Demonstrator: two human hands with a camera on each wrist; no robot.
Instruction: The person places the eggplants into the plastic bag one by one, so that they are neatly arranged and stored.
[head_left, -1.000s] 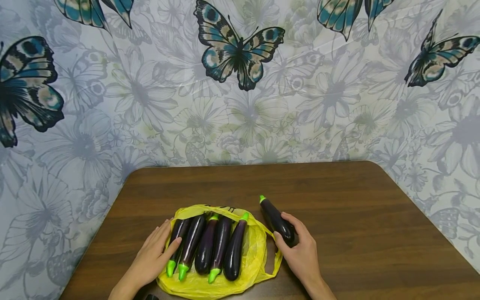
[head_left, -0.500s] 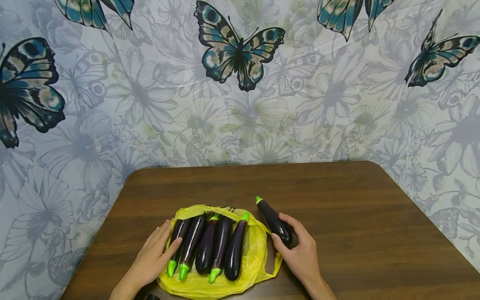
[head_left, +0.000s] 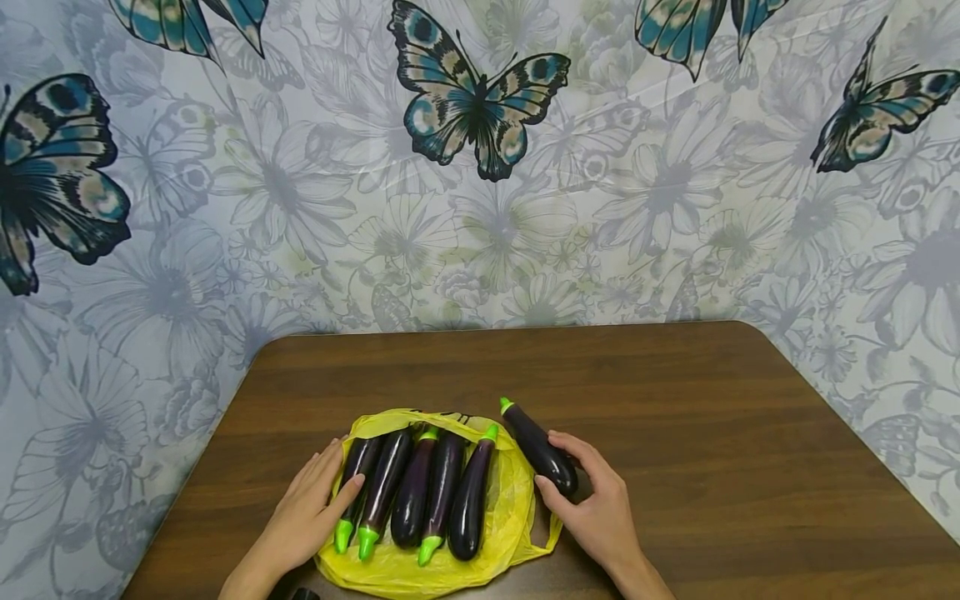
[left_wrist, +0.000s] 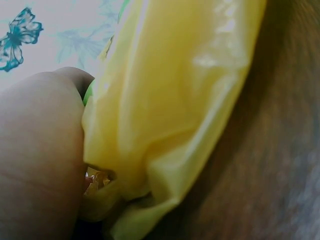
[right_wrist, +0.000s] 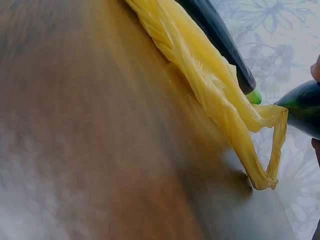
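A yellow plastic bag (head_left: 504,546) lies spread on the table with several dark purple eggplants (head_left: 468,500) with bright green ends side by side in its opening. My left hand (head_left: 300,508) rests along the bag's left edge, fingers straight, its thumb reaching over the leftmost eggplant (head_left: 358,467). My right hand (head_left: 600,500) grips another eggplant (head_left: 542,446) by its thick end, between thumb and fingers. That eggplant slants up and left beside the bag's right rim, green tip away from me. In the right wrist view, the held eggplant (right_wrist: 305,107) overlaps the bag's handle loop (right_wrist: 277,145).
The brown wooden table (head_left: 735,467) extends to both sides and behind the bag. A small dark object (head_left: 304,594) shows at the bottom edge, near my left wrist. Behind the table hangs a pale floral cloth (head_left: 525,250) with butterflies.
My right hand has moved slightly left with the eggplant, bringing it closer to the bag's right rim. The left hand, the bag and the eggplants in it stay nearly in place.
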